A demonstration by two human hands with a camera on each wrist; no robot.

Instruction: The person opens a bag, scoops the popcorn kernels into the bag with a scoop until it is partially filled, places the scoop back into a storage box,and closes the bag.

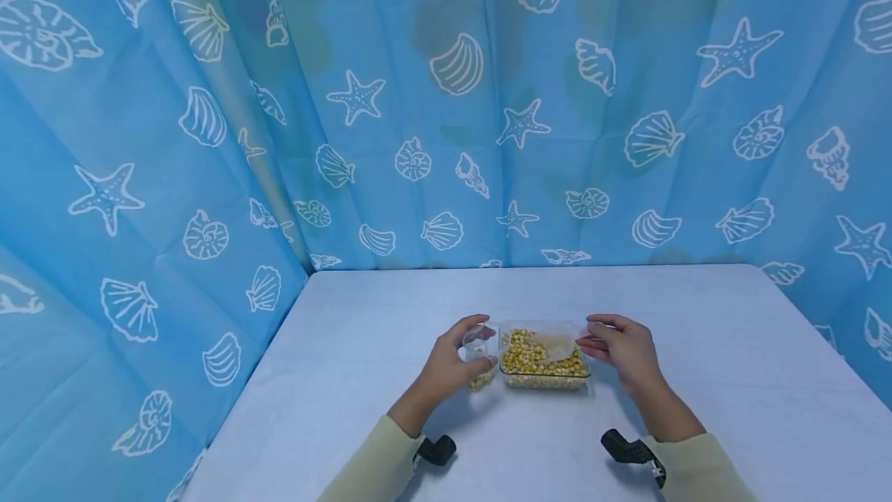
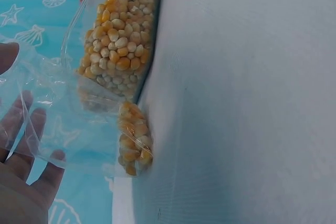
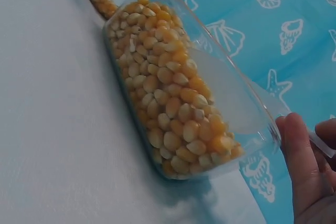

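Note:
A clear glass container [image 1: 547, 383] on the table holds many yellow and cream corn kernels [image 3: 163, 82]. At its left, my left hand [image 1: 449, 359] grips a clear plastic bag [image 2: 68, 140] near its mouth, thumb apart from the fingers. A small heap of kernels [image 2: 135, 140] lies in the bottom of the bag, close to the container's side. My right hand [image 1: 626, 351], at the container's right end, pinches the handle of a translucent whitish scoop [image 3: 223, 90]. The scoop's head rests over the kernels, and a right finger [image 3: 296, 145] is at the glass rim.
A white cloth covers the table [image 1: 390, 304]. Blue curtains [image 1: 418, 177] with white shell and starfish prints stand behind it and along the left side. A black wrist mount [image 1: 437, 450] sits at the left sleeve, another [image 1: 625, 448] at the right.

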